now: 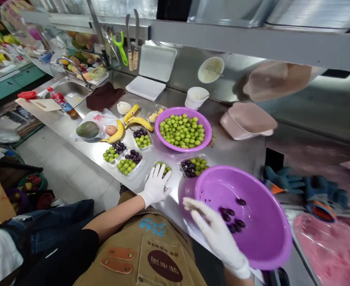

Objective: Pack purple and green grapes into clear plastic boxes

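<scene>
My left hand (157, 184), in a white glove, lies palm down with fingers spread over a small clear container of green grapes (164, 167), hiding most of it. My right hand (213, 228), gloved too, is at the near left rim of a large purple basin (270, 242), fingers stretched and nothing visible in them. Several dark grapes (237, 225) lie in that basin. Behind, a smaller purple bowl (208, 140) is full of green grapes (182, 129). A clear tub of dark and green grapes (195, 166) sits between the two.
More grape tubs (130, 162), bananas (115, 133) and a dark green oval fruit (87, 129) are to the left. A pink basin (248, 121) and white tub (196, 97) stand behind. Knives (132, 47) hang by the overhead shelf (237, 37). Blue gloves (285, 180) lie right.
</scene>
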`<state>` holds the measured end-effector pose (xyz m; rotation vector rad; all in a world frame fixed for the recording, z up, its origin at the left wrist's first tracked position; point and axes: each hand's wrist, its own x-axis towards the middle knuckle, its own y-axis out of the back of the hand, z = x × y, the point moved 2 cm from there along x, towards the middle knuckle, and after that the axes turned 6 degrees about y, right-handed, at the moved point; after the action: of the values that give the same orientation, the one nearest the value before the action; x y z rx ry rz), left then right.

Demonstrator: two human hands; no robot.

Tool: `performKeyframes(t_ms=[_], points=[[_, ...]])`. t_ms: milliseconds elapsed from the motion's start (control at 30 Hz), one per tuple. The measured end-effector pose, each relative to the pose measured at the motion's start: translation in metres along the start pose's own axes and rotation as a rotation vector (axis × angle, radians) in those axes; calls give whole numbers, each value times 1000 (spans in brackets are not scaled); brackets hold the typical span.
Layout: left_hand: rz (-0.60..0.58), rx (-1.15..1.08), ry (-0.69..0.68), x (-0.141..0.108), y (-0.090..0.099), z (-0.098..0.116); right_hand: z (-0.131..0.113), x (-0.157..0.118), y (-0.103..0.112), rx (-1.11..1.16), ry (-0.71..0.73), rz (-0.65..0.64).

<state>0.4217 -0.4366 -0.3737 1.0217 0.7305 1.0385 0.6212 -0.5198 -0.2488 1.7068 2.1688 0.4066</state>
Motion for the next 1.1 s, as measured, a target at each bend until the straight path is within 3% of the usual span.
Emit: performKeyframes(t_ms=[133, 233, 333, 433, 600, 667, 733, 867, 1000, 1100], points=[[1, 6, -11, 10, 1, -12, 32, -12, -72, 243, -165, 46], [32, -7, -16, 15, 12, -22, 32, -7, -85, 199, -149, 21], [137, -103, -68, 4, 26, -28, 19, -4, -53, 83, -67, 91], [293, -261, -51, -23, 31, -39, 6, -11, -4, -25, -27, 287], [458, -294, 120, -76, 11, -67, 13, -28, 54, -64, -80, 738], [465, -281, 120, -90, 5, -72, 28, -35, 68, -184, -137, 830], [449, -291, 87, -97, 2, -75, 48, -44, 79, -354, -249, 776], [413, -325, -34, -93, -2, -80, 88, -75, 91, -504, -487, 462], [426, -348, -49, -82, -8, -84, 109, -86, 95, -493, -580, 465], [445, -289, -62, -76, -11, -84, 120, -61, 100, -510, -559, 441]])
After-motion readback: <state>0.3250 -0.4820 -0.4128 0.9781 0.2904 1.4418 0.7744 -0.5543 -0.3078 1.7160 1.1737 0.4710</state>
